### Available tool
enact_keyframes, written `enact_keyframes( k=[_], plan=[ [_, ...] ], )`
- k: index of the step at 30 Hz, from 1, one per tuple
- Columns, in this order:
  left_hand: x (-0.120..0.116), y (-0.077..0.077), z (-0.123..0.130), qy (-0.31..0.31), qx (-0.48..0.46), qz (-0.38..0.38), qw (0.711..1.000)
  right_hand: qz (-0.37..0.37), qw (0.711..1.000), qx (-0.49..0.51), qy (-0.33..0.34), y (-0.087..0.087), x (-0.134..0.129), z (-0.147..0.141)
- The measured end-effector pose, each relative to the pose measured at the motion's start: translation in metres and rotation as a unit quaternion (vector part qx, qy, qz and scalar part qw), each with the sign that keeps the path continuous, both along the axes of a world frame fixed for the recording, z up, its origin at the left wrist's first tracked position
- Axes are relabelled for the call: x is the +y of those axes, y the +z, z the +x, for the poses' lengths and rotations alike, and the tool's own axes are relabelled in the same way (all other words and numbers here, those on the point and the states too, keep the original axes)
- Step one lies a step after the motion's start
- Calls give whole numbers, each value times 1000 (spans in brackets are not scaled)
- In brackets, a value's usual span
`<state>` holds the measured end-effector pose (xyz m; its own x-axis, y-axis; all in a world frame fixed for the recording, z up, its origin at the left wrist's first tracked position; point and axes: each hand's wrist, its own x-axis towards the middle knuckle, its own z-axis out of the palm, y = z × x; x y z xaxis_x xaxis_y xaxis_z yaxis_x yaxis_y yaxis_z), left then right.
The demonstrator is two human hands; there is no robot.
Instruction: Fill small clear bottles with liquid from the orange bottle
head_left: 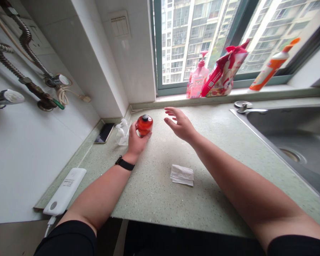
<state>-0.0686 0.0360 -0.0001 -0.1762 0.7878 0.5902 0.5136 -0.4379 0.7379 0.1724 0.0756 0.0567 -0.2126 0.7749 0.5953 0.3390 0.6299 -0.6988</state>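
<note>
A round bottle of red liquid with a black cap (145, 125) stands on the speckled counter, and my left hand (138, 140) is wrapped around its lower part. Right of the bottle, my right hand (180, 124) hovers with fingers apart and nothing in it. A clear plastic container (122, 137) with whitish pieces sits just left of my left hand, partly hidden by it. Nearer to me, a folded white tissue (182, 175) lies flat between my forearms.
A phone (104, 133) and a white power bank (65, 191) with a cable lie along the left edge. At right is a steel sink (304, 138). On the windowsill stand a pink pump bottle (197, 80), a red bag (226, 73) and an orange-white bottle (268, 70).
</note>
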Motion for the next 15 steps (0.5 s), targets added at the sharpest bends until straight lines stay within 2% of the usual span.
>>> enact_keyframes(
  k=[9, 12, 15],
  plan=[
    [17, -20, -7, 23, -23, -22, 999, 45, 996, -76, -6, 2, -3, 2],
    [17, -17, -8, 38, -25, -9, 999, 46, 995, -92, -5, -1, -2, 2],
    [10, -6, -4, 60, 8, 37, 997, 56, 993, -100, -3, -3, -1, 2]
  ],
)
